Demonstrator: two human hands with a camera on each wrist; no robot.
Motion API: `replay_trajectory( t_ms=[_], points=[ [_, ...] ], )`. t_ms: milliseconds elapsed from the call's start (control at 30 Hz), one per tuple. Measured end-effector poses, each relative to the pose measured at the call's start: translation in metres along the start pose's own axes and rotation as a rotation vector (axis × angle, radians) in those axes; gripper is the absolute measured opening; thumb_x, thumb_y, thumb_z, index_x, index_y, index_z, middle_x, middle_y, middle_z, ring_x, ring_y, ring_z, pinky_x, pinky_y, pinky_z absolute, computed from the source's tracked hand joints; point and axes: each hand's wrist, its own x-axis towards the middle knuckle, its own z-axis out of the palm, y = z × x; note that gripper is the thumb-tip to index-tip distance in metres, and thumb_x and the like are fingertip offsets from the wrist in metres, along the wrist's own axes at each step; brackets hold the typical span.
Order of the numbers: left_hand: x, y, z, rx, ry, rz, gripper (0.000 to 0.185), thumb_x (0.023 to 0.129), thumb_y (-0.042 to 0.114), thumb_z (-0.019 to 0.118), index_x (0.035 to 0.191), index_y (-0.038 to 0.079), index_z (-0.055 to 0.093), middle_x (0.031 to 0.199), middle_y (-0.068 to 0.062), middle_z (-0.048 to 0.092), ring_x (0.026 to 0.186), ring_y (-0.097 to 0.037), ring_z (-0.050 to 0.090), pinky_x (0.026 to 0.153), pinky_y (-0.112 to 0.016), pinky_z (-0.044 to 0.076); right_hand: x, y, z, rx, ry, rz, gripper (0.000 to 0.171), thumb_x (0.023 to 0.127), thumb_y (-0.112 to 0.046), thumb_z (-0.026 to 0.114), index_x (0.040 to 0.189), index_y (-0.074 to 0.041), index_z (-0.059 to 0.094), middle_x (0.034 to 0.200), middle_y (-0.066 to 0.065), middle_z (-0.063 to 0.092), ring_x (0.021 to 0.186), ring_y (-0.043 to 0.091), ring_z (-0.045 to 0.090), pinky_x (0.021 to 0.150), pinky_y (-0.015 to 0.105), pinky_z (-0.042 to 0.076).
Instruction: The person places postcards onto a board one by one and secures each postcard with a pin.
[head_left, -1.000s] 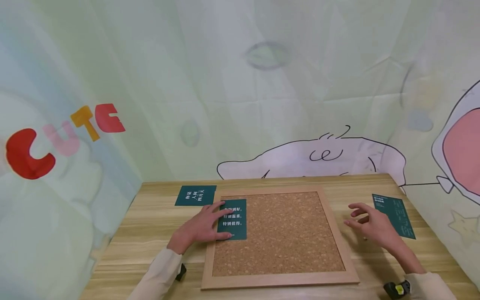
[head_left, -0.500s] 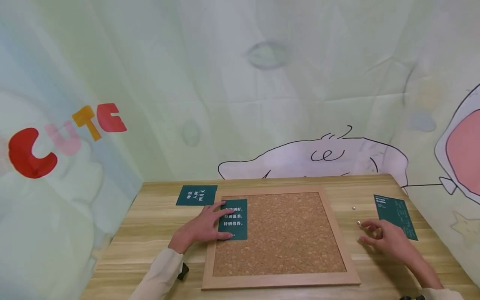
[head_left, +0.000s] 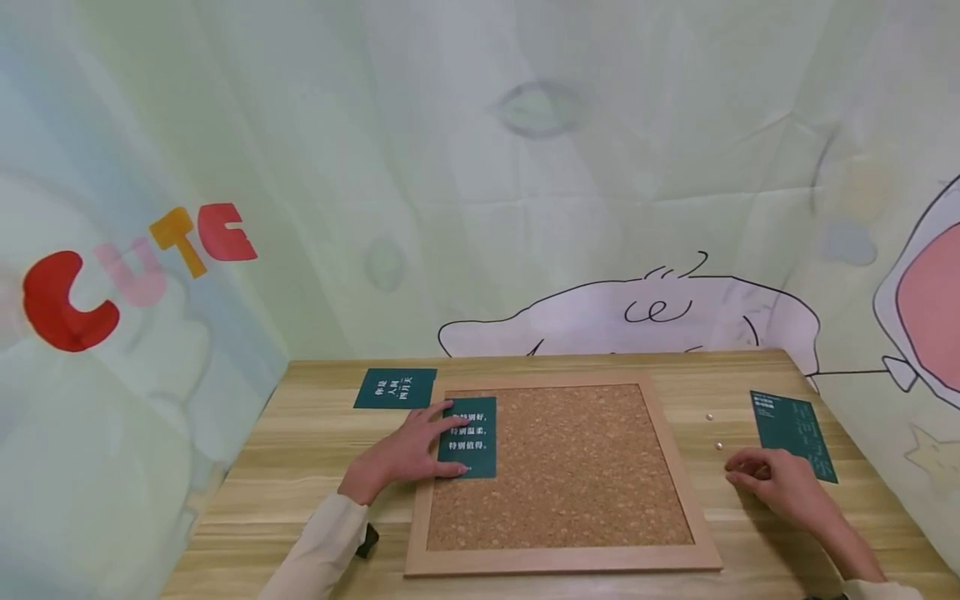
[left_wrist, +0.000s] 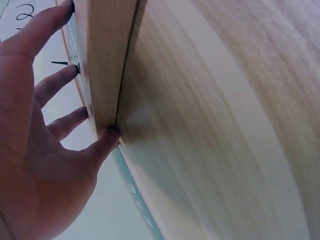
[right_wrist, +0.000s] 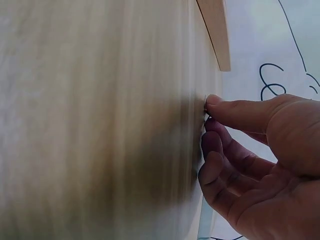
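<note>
Lying on a wooden table (head_left: pixel 570 362), cork board (head_left: pixel 562 467), left hand (head_left: pixel 401 454) flat on green card (head_left: pixel 471 437), right hand (head_left: pixel 780 487) pinching, cartoon backdrop (head_left: pixel 480 183).

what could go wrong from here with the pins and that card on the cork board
1. The right hand is pinching at something tiny on the table; it may slip away.
2. Two loose pins lie near that hand and could get knocked off.
3. The left hand only presses the green card flat on the cork board, so it may shift.
</note>
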Motion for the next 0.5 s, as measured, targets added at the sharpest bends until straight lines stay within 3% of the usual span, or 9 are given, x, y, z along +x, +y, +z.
replay_trajectory(
  t_ms=[500],
  points=[
    [-0.002,-0.002,0.002,-0.005,0.014,0.011,0.081,0.084,0.066,0.076,0.152,0.027,0.055,0.167,-0.010,0.029,0.150,-0.044,0.026,0.111,-0.067,0.035,0.017,-0.011,0.000,-0.029,-0.054,-0.052,0.011,0.089,-0.006,0.079,0.083,-0.013,0.073,0.080,-0.004,0.068,0.074,0.014,0.060,0.064,0.030,0.050]
  ],
)
